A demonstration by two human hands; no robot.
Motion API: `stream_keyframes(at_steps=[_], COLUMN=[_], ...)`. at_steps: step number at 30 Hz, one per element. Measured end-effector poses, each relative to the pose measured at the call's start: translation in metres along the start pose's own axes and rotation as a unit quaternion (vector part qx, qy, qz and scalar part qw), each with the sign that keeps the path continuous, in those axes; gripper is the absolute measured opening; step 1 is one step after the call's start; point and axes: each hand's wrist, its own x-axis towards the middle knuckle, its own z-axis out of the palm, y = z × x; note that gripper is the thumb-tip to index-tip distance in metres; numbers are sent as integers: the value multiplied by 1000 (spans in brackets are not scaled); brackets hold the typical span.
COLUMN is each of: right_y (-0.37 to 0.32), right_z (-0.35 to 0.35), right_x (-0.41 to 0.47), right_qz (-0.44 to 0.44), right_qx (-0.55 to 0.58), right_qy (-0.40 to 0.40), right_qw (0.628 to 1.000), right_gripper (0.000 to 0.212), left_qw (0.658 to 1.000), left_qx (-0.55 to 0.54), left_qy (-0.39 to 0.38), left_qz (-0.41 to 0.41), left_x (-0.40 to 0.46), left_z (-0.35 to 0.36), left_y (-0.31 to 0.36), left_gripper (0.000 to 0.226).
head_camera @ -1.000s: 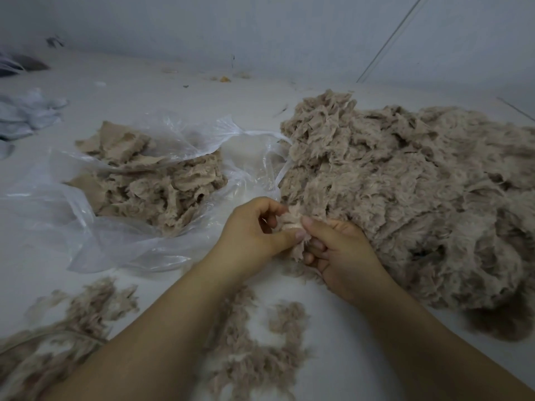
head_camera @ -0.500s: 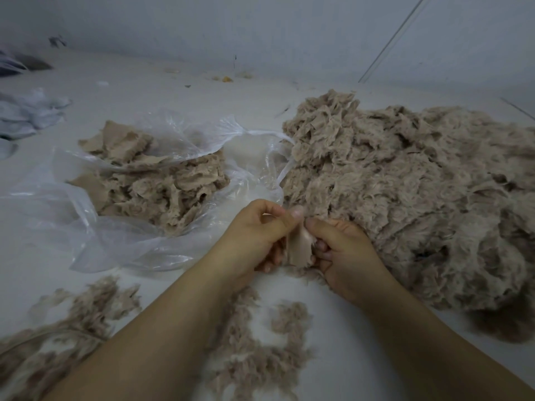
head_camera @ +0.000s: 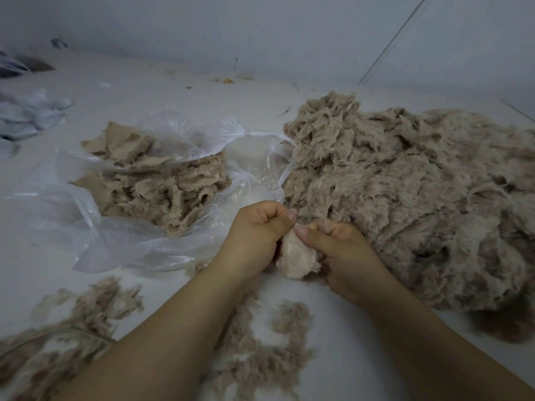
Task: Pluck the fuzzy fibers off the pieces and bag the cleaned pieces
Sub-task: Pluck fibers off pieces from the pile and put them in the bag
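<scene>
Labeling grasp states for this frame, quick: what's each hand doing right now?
Left hand: closed, pinching the top edge of the small pale beige fabric piece.
Right hand: closed, thumb and fingers gripping the same fabric piece.

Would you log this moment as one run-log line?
step: plucking | left hand: pinching piece | right hand: gripping piece | bag: open

A pale work surface (head_camera: 150,91) ran back to a grey-white wall (head_camera: 260,30). At the far left edge lay a heap of crumpled white cloth (head_camera: 26,114), and behind it, in the corner, a dark blurred shape (head_camera: 31,65) too dim to identify. Small bits of debris, 1 of them yellow (head_camera: 227,80), sat along the foot of the wall. A thin straight line (head_camera: 390,41) slanted up the wall at the right.
</scene>
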Motion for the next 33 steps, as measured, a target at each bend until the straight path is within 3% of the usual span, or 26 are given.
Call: stream_keyframes(at_steps=[9,11,14,19,24,27,29,31,33], right_y=[-1,-1,-1,-1,2,0,-2,-1,0], right_z=[-2,-2,0,0,3,6,5,4,4], right_x=[2,1,-2,1,2,3,3,3,2], right_qz=[16,10,-4,10,9,6,5,-5,-11], right_qx=[99,100,82,93,61,106,135,124,76], right_qy=[34,39,27,57,102,126,131,118,100], right_qw=[994,994,996,994,993,986,982,985,992], right_gripper=[39,35,27,34,30,12,27,40,48], left_qw=[996,999,989,971,940,916,907,927,953], left_qx=[-1,12,82,140,168,192,205,176,130], left_qy=[87,31,-107,-179,-285,-340,-358,-322,-260], left_qz=[19,0,-68,-69,-83,-90,-89,-80,-90], left_x=[1,1,-3,-4,-2,-2,-2,-2,-1], left_z=[-7,-14,-18,-24,-42,-52,-55,-49,-40], left_y=[2,7,12,14,22,25,26,25,20], left_gripper=[32,34,58,22,13,11,13,6,26])
